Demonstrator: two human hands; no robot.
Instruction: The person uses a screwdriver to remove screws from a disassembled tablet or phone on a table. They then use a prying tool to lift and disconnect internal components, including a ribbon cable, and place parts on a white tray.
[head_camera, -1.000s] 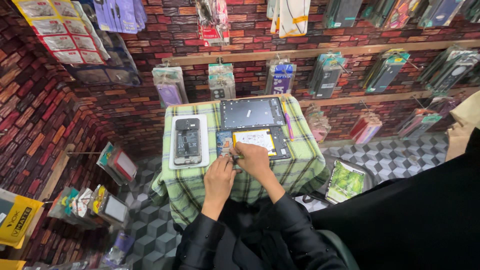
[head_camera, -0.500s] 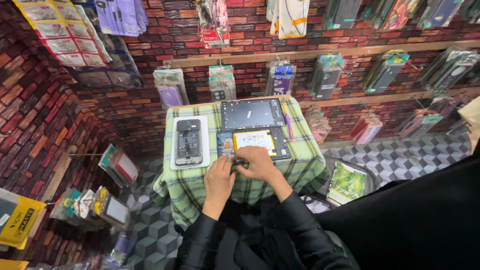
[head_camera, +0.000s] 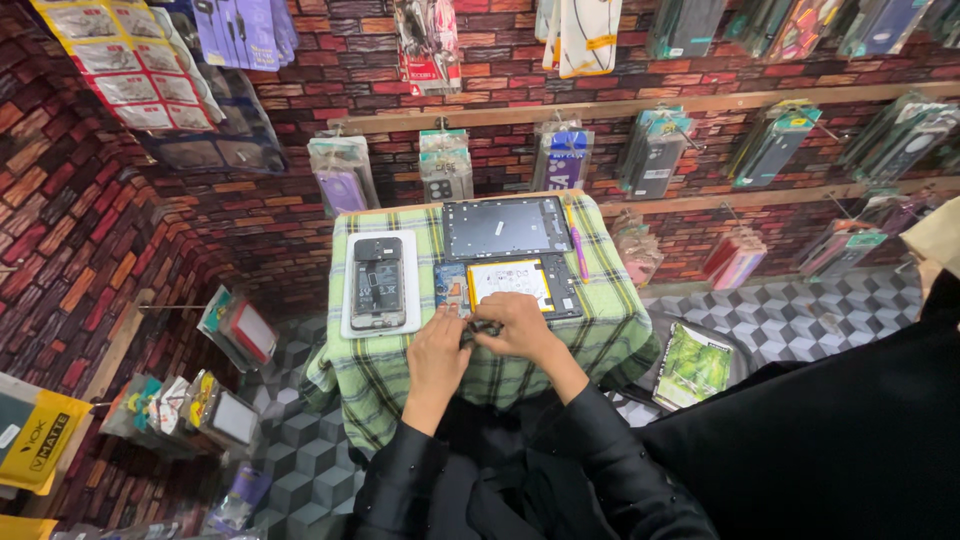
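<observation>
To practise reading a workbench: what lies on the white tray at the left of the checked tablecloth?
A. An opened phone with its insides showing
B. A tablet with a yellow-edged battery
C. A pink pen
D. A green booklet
A: the opened phone lies alone on the white tray, while both hands, left hand and right hand, work at the tablet beside it.

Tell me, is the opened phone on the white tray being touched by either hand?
No. The opened phone lies alone on the white tray, while both hands, left hand and right hand, work at the opened tablet.
</observation>
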